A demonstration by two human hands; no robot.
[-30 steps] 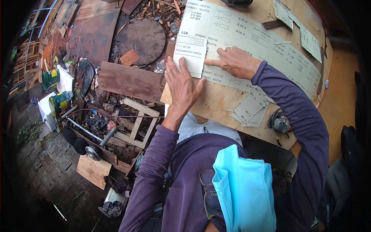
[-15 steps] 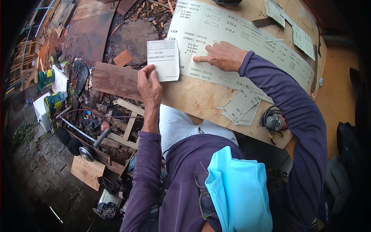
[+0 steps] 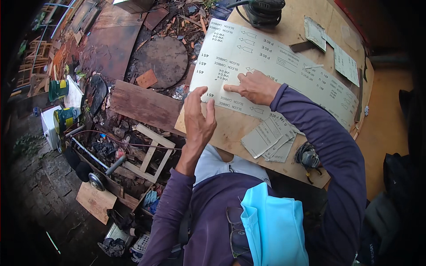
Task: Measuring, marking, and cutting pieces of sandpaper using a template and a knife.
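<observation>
A large pale sheet of sandpaper (image 3: 284, 75), printed back up, lies across the plywood table. My right hand (image 3: 255, 87) rests on it with a finger stretched out and pressed to the sheet, the others partly curled. Thumb and fingers apart, my left hand (image 3: 199, 119) is empty beside the sheet's near left corner; I cannot tell whether it touches the paper. Several cut sandpaper pieces (image 3: 262, 137) lie overlapping in a loose pile between my right forearm and the table's near edge.
A dark power sander (image 3: 264, 12) stands at the sheet's far edge. A small grey power tool (image 3: 307, 156) with a cord sits near the table's front edge (image 3: 284, 170). Sandpaper strips (image 3: 346, 62) lie at the far right. Scrap wood and a wooden frame (image 3: 151, 153) cover the ground at left.
My left hand has let go of a square sandpaper piece, which now lies on the pile. That hand has moved right, to the sheet's corner. My right hand keeps its place on the sheet.
</observation>
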